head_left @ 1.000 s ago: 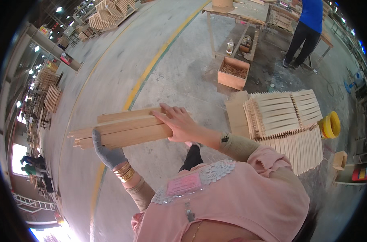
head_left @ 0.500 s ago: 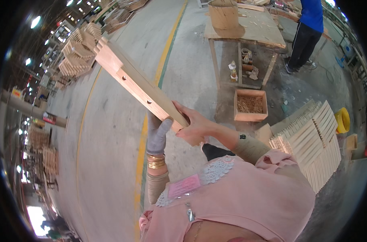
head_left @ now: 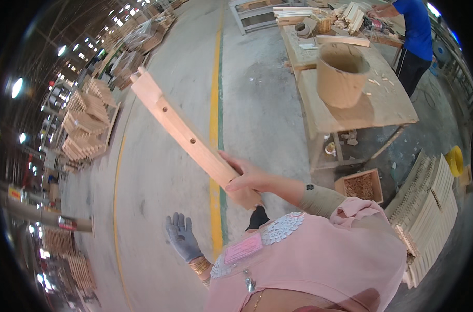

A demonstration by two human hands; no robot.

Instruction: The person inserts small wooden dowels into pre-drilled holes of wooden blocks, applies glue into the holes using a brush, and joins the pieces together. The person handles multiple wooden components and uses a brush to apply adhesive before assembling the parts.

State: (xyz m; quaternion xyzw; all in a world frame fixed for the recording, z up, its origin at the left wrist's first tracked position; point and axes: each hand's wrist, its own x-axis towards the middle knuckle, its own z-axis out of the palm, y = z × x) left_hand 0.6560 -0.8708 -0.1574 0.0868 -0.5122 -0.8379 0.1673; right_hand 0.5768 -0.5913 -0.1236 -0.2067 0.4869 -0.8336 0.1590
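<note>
A long, pale wooden piece [head_left: 195,141] with two round holes along its side and a stepped far end slants up and to the left in front of me. My right hand [head_left: 251,177], bare, grips it near its lower end, thumb on the near face. My left hand [head_left: 183,238], in a grey glove, is apart from the wood, below and to the left of it. Its fingers are spread and it holds nothing.
A worktable [head_left: 371,117] at the right bears a round tub [head_left: 341,78] and wood pieces; a person in blue [head_left: 418,31] stands beyond. A box of wood scraps [head_left: 383,187], stacked slats [head_left: 434,213] and a yellow bucket [head_left: 454,160] are nearby. Stacked wood [head_left: 85,122] stands left.
My left hand has let go of the wooden piece and moved down and left, fingers spreading. My right hand keeps its grip. The view has shifted, bringing more of the worktable in.
</note>
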